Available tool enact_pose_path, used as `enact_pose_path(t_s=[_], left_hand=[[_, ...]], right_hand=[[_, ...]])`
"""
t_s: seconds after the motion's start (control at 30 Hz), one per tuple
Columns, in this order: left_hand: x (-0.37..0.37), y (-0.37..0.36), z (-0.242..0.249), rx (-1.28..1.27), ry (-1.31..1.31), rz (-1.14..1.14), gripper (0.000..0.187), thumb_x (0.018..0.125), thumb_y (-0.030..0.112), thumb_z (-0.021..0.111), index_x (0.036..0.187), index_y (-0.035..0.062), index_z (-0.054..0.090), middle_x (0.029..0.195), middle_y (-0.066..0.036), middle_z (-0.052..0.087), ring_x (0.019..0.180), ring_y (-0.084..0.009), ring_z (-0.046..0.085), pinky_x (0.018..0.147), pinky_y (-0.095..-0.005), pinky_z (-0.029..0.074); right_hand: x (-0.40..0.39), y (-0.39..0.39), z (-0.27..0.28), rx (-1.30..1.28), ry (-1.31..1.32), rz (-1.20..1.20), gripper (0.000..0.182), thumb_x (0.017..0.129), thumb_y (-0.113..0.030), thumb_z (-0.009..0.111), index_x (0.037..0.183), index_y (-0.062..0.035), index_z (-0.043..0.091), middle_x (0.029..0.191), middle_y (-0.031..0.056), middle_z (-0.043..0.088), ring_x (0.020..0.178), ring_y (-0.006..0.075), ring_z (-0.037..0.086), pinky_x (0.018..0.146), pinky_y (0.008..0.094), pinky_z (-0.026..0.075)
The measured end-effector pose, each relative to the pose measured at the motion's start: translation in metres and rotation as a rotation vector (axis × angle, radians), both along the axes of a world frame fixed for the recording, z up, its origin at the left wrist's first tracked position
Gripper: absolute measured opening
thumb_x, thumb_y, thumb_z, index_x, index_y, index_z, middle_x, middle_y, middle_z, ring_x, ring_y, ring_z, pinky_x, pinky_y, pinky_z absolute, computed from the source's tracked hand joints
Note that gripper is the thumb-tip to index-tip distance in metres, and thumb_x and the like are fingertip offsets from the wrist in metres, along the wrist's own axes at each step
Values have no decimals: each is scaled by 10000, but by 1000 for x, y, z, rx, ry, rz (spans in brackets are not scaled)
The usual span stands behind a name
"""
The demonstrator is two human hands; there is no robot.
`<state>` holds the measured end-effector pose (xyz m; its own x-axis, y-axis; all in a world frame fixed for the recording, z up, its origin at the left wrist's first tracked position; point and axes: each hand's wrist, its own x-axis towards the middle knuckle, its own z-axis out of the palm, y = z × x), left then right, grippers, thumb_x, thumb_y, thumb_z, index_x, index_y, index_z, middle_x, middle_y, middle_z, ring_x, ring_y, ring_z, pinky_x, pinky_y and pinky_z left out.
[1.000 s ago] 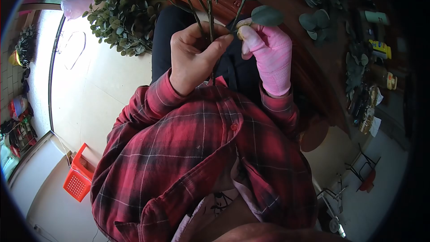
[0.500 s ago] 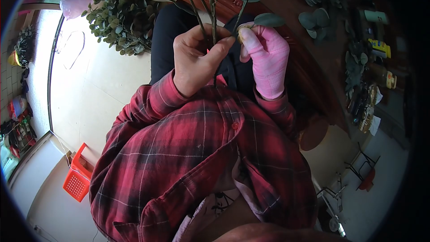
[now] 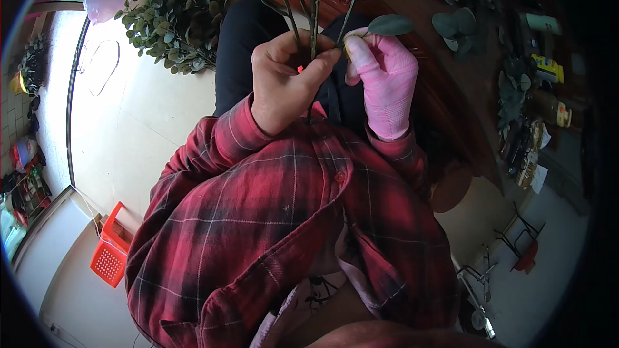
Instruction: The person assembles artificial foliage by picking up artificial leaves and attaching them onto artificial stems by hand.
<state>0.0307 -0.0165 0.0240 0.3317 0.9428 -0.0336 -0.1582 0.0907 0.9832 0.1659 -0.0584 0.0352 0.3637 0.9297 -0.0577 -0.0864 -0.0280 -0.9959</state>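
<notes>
Bare and closed, my left hand (image 3: pixel 287 80) grips a bundle of brown branch stems (image 3: pixel 313 9) that run up past the top edge of the view. The stems' lower end shows below the fingers, against the plaid shirt. My right hand (image 3: pixel 387 84) wears a pink glove with worn, pale fingertips. Its thumb and fingers are pinched together just right of the left fingertips, at the base of a side sprig. A green leaf (image 3: pixel 391 24) sticks out above the right hand. What exactly lies between the gloved fingertips is too small to tell.
Leafy green branches (image 3: pixel 171 26) lie on the floor at the upper left. A red plastic stool (image 3: pixel 109 254) stands at the lower left. On the dark wooden table (image 3: pixel 445 90) at right are more leaves (image 3: pixel 516 87), a yellow container (image 3: pixel 548 69) and a jar (image 3: pixel 562 115).
Both hands keep their grips. The view has shifted slightly, and the stems and leaf appear a little lower and to the right.
</notes>
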Motion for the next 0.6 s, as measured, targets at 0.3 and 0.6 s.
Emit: enact_pose_path(t_s=[0.3,0.6], left_hand=[[-2,0,-8,-21,-42,-69,74,837,-13,622,901,-42,645,748,-28,648,622,-50,573,557,-181,454],[0,-1,-5,-59,-30,-36,67,797,8,654,836,-45,641,690,3,621,635,-21,533,569,-182,427]], right_hand=[[1,-1,-2,-21,-17,2,91,856,-43,628,924,16,619,635,-20,563,530,15,484,494,173,382],[-1,-2,-1,-42,-45,-2,93,853,-56,636,914,14,624,630,-10,571,527,22,493,490,177,388]])
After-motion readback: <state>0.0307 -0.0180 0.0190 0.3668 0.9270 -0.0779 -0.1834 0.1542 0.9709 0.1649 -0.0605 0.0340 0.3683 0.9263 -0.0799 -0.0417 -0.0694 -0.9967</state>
